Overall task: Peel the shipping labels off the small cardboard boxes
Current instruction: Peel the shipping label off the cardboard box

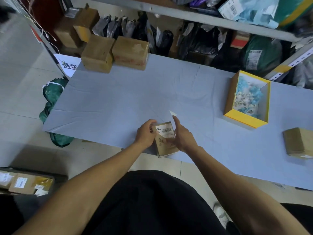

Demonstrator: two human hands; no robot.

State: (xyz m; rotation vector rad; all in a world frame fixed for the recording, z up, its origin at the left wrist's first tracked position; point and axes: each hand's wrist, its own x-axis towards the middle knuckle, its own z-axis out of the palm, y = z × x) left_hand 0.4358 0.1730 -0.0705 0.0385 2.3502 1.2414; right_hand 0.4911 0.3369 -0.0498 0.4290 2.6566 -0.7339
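A small cardboard box rests at the near edge of the blue-grey table. A white shipping label with a barcode covers the far part of its top; the near part shows torn paper residue. My left hand grips the box's left side. My right hand is against the box's right side, its thumb lying on the top, and pinches a small white scrap of label at its raised fingertips.
Two brown boxes stand at the table's far left. An open yellow-rimmed box holding paper scraps sits at the right. Another brown box lies at the right edge. Parcels fill shelves behind and the floor to the left.
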